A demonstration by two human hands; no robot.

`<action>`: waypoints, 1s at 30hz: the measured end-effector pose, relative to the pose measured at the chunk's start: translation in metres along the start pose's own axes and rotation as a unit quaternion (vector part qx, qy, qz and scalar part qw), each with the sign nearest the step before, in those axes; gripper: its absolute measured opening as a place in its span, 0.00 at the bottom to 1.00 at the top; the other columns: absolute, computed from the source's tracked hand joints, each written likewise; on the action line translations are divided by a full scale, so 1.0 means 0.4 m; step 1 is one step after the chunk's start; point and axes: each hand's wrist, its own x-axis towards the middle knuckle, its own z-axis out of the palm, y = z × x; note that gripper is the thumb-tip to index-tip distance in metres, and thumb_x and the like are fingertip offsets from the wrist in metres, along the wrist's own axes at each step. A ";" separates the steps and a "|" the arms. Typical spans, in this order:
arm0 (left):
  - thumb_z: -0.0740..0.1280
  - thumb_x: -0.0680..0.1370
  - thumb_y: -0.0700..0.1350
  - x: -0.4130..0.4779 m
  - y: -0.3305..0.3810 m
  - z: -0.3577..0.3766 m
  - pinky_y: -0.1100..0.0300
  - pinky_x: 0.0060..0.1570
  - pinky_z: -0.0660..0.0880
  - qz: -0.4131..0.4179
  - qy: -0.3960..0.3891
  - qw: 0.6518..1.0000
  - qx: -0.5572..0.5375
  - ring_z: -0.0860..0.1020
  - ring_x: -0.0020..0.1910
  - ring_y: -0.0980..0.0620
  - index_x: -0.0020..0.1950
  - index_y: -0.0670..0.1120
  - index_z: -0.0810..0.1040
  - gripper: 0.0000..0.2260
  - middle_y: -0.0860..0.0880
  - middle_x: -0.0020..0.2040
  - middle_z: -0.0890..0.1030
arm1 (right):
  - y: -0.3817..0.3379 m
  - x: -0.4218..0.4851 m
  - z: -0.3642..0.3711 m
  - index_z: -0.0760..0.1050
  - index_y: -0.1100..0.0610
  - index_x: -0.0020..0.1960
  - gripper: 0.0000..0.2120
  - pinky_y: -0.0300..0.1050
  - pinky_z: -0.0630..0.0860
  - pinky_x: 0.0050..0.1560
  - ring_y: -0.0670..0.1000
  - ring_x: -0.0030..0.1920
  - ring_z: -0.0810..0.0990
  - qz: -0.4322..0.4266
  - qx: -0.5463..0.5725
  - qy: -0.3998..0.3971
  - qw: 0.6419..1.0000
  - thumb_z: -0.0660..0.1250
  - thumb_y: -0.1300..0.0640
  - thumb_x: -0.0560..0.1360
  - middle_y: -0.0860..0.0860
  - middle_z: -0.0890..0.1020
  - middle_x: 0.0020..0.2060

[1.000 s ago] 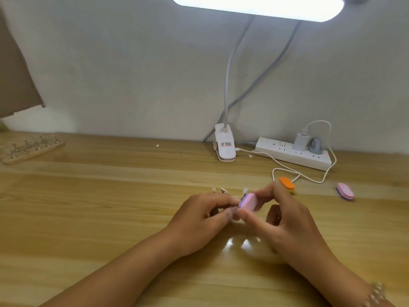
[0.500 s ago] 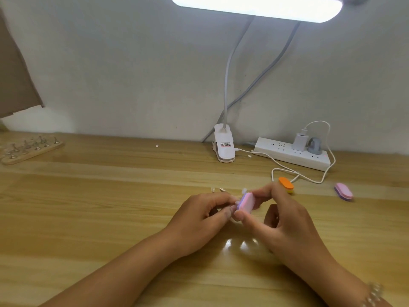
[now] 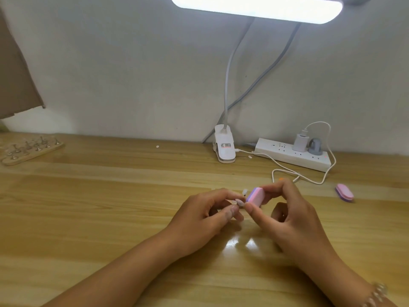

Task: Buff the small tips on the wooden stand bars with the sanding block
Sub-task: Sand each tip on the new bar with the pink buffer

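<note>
1. Since a moment ago, the sanding block (image 3: 256, 197) has slid a little to the right and up, away from the left fingers. Now a small tip (image 3: 240, 202) shows in the gap between them. The orange thing (image 3: 281, 179) behind the right fingers is almost hidden now.
2. The right hand (image 3: 294, 220) pinches the block, with the thumb low and the first finger on top. I think this keeps one flat side free for rubbing.
3. The left hand (image 3: 205, 216) is curled, and its fingers pinch the little piece that carries the tip. The tip pokes out toward the block. I think the hand holds it tight so it will not wiggle. The fingers hide the rest of the piece.
4. Block and tip sit in the middle of the frame, just above the table (image 3: 110, 218) and right under the lamp (image 3: 256, 7). That looks like a good spot to see such tiny work.
5. The block is small with round corners. It is pink on top with a purple stripe on its side. The tip is pale and very tiny, and a bit blurry. A second pale tip (image 3: 244, 192) sits just above it.
6. At the upper left, well apart from the hands, lies a wooden stand (image 3: 28, 149) with small metal pegs. A spare pink and purple block (image 3: 344, 191) lies at the right. The lamp clip (image 3: 224, 147) and power strip (image 3: 292, 155) sit at the back by the wall.
</note>
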 end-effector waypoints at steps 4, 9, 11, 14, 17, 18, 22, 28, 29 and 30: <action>0.64 0.78 0.48 0.002 -0.005 -0.001 0.61 0.33 0.73 -0.004 0.007 1.000 -0.015 0.77 0.36 0.53 0.58 0.53 0.82 0.11 0.52 0.44 0.85 | -0.004 -0.010 0.009 0.73 0.46 0.49 0.19 0.41 0.68 0.31 0.50 0.28 0.73 -0.022 -0.034 -0.037 0.998 0.74 0.39 0.64 0.39 0.80 0.45; 0.64 0.79 0.47 0.002 -0.004 -0.003 0.60 0.33 0.73 -0.003 0.005 1.000 -0.024 0.77 0.35 0.58 0.56 0.50 0.83 0.10 0.54 0.42 0.84 | -0.001 -0.008 0.009 0.73 0.46 0.49 0.20 0.41 0.68 0.32 0.50 0.28 0.74 -0.009 -0.031 -0.050 0.998 0.74 0.38 0.64 0.39 0.80 0.46; 0.65 0.81 0.45 0.002 -0.004 -0.004 0.60 0.33 0.73 0.001 0.004 1.000 -0.025 0.76 0.34 0.59 0.55 0.49 0.83 0.09 0.56 0.41 0.83 | 0.002 -0.006 0.006 0.73 0.45 0.48 0.20 0.39 0.68 0.32 0.50 0.29 0.74 -0.014 -0.048 -0.032 0.998 0.72 0.35 0.63 0.37 0.80 0.45; 0.64 0.82 0.42 0.002 -0.007 -0.006 0.57 0.34 0.73 -0.002 0.005 1.000 -0.020 0.76 0.36 0.54 0.55 0.48 0.84 0.09 0.54 0.40 0.81 | -0.007 -0.020 0.014 0.72 0.44 0.49 0.18 0.37 0.67 0.30 0.49 0.29 0.74 -0.064 -0.081 -0.073 0.992 0.72 0.37 0.66 0.37 0.79 0.43; 0.64 0.82 0.41 0.003 -0.008 -0.007 0.58 0.34 0.73 -0.003 0.004 1.000 -0.015 0.76 0.35 0.55 0.55 0.48 0.84 0.09 0.54 0.41 0.82 | -0.006 -0.012 0.010 0.73 0.46 0.48 0.18 0.39 0.68 0.31 0.50 0.28 0.74 -0.047 -0.046 -0.075 0.995 0.73 0.37 0.66 0.40 0.80 0.43; 0.65 0.81 0.42 0.003 -0.007 -0.006 0.59 0.34 0.72 0.000 0.001 1.000 -0.016 0.76 0.34 0.58 0.55 0.48 0.84 0.09 0.55 0.40 0.82 | -0.003 -0.007 0.007 0.73 0.46 0.47 0.20 0.40 0.68 0.31 0.50 0.28 0.74 -0.031 -0.035 -0.055 0.997 0.73 0.36 0.65 0.40 0.80 0.44; 0.64 0.79 0.47 0.003 -0.007 -0.005 0.60 0.34 0.71 -0.002 -0.002 1.000 -0.014 0.75 0.34 0.58 0.56 0.49 0.84 0.11 0.55 0.39 0.82 | -0.005 -0.013 0.008 0.73 0.46 0.47 0.20 0.38 0.67 0.31 0.49 0.29 0.73 -0.056 -0.077 -0.043 0.995 0.71 0.33 0.66 0.37 0.79 0.42; 0.64 0.79 0.46 0.003 -0.013 -0.005 0.62 0.35 0.71 0.003 -0.003 1.000 0.002 0.75 0.34 0.58 0.57 0.50 0.85 0.11 0.56 0.39 0.82 | 0.000 -0.008 0.007 0.74 0.46 0.48 0.18 0.36 0.65 0.31 0.49 0.28 0.73 -0.044 -0.038 -0.049 0.997 0.73 0.38 0.65 0.41 0.80 0.42; 0.64 0.79 0.46 0.003 -0.013 -0.005 0.64 0.35 0.70 0.006 -0.005 1.000 0.006 0.74 0.34 0.60 0.57 0.50 0.85 0.12 0.58 0.39 0.82 | 0.001 -0.005 0.005 0.75 0.46 0.49 0.18 0.37 0.65 0.31 0.49 0.28 0.73 -0.047 -0.044 -0.039 0.997 0.73 0.37 0.65 0.41 0.80 0.43; 0.64 0.79 0.45 0.003 -0.013 -0.006 0.65 0.36 0.70 0.008 -0.008 1.000 0.011 0.74 0.34 0.62 0.58 0.50 0.85 0.12 0.59 0.39 0.82 | 0.000 -0.006 0.005 0.75 0.47 0.49 0.18 0.38 0.66 0.31 0.50 0.28 0.73 -0.058 -0.055 -0.040 0.996 0.73 0.38 0.66 0.41 0.80 0.43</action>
